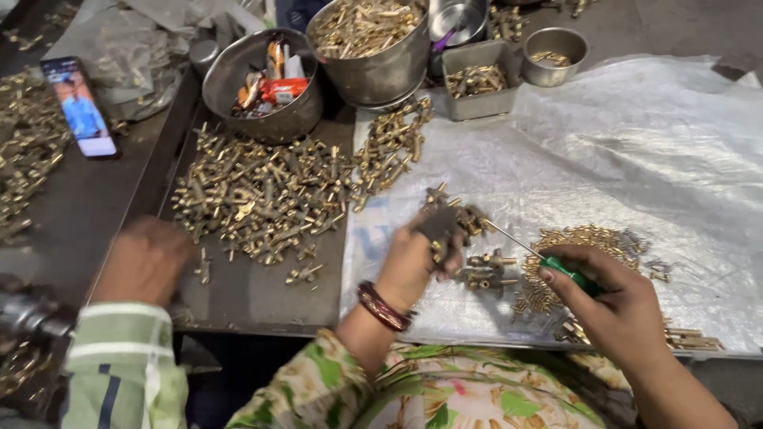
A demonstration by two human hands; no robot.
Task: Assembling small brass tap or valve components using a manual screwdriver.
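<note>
Cluttered workbench [262, 306] under white sheeting, steel bowls [373, 59] held brass fittings, left hand [413, 262] gripped a brass fitting [453, 218], right hand [620, 306] clasped a green-handled screwdriver [548, 258].

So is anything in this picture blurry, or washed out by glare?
In the head view, the co-worker's hand at the left is motion-smeared; the left hand holding brass fittings is slightly soft; the white plastic sheet shows bright sheen; the right hand looks sharper.
</note>
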